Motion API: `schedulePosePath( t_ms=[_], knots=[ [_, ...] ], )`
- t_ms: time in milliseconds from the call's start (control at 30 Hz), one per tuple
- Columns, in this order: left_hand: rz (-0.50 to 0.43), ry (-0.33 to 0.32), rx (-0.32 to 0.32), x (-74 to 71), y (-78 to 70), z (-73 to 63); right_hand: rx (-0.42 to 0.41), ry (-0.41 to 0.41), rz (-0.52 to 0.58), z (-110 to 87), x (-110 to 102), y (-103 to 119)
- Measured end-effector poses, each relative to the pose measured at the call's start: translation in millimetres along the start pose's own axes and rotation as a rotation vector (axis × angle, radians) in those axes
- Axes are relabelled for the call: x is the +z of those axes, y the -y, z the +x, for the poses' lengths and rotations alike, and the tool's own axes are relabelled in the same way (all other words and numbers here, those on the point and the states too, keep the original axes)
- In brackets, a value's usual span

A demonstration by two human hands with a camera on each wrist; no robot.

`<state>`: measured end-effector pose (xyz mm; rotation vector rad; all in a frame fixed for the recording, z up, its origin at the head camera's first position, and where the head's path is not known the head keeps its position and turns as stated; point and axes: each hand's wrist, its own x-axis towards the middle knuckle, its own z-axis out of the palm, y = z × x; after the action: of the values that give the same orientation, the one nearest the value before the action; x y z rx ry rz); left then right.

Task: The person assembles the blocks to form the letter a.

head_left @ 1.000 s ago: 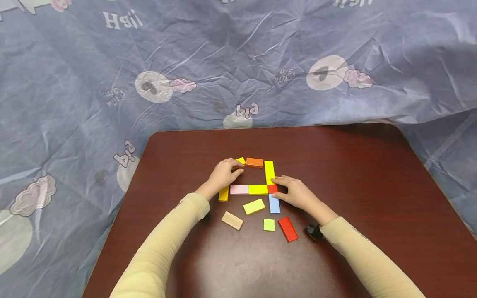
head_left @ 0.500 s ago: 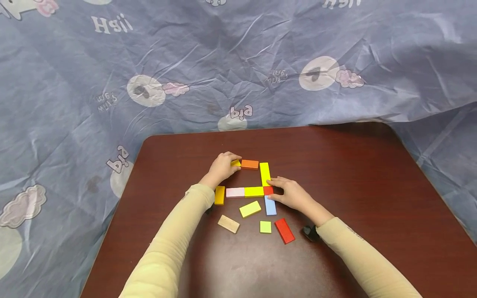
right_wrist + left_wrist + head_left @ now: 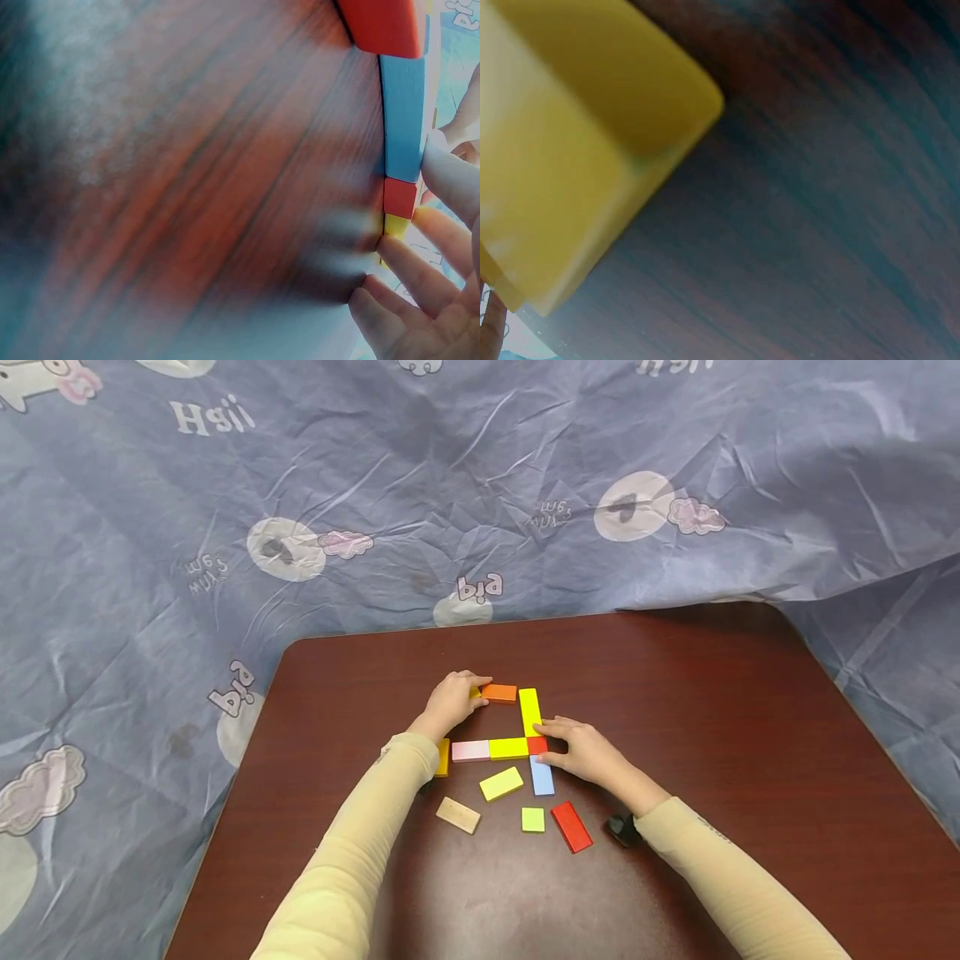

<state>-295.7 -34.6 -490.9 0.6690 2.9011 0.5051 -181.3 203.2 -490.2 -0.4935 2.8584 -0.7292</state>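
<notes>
In the head view my left hand (image 3: 450,700) is at the far left of the block layout, pinching a yellow block (image 3: 475,692) between thumb and fingers. The hand covers most of that block. An orange block (image 3: 498,694) lies end to end with it, right by the fingertips. My right hand (image 3: 588,749) rests with extended fingers over the layout's right corner. Its fingertips are at a long yellow block (image 3: 528,706) and its thumb at a blue block (image 3: 542,775), with a small red square block (image 3: 537,745) between. The right wrist view shows the thumb against the blue block (image 3: 403,120).
A pink block (image 3: 471,751) and a yellow one (image 3: 508,747) run left from the red square. An amber block (image 3: 443,758) sits partly behind the left sleeve. Nearer lie loose blocks: pale yellow (image 3: 501,783), natural wood (image 3: 458,815), green square (image 3: 532,820) and red (image 3: 572,827).
My left hand has moved onto the yellow block at the back left and pushed it in line against the orange block. My right hand stays in place. The head view has shifted slightly.
</notes>
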Motion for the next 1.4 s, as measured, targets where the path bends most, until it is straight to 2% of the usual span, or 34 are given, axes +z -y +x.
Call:
schedulePosePath(
  t_ms=[133, 467, 933, 1167, 1400],
  knots=[
    [0.012, -0.017, 0.004, 0.9, 0.4, 1.2, -0.006, -0.001, -0.004, 0.9, 0.3, 0.0],
    [-0.006, -0.013, -0.022, 2.3, -3.0, 3.9, -0.012, 0.001, 0.004, -0.4, -0.7, 0.7],
    [-0.019, -0.011, -0.017, 3.5, -3.0, 3.3, -0.011, -0.007, 0.002, -0.9, -0.2, 1.3],
    [-0.066, 0.059, -0.054, 0.5, 8.0, -1.9, -0.022, -0.015, 0.006, -0.9, 0.0, 0.5],
    [-0.093, 0.044, -0.076, -6.4, 24.4, -11.7, -0.021, -0.016, 0.007, -0.6, 0.8, -0.5]
  ],
)
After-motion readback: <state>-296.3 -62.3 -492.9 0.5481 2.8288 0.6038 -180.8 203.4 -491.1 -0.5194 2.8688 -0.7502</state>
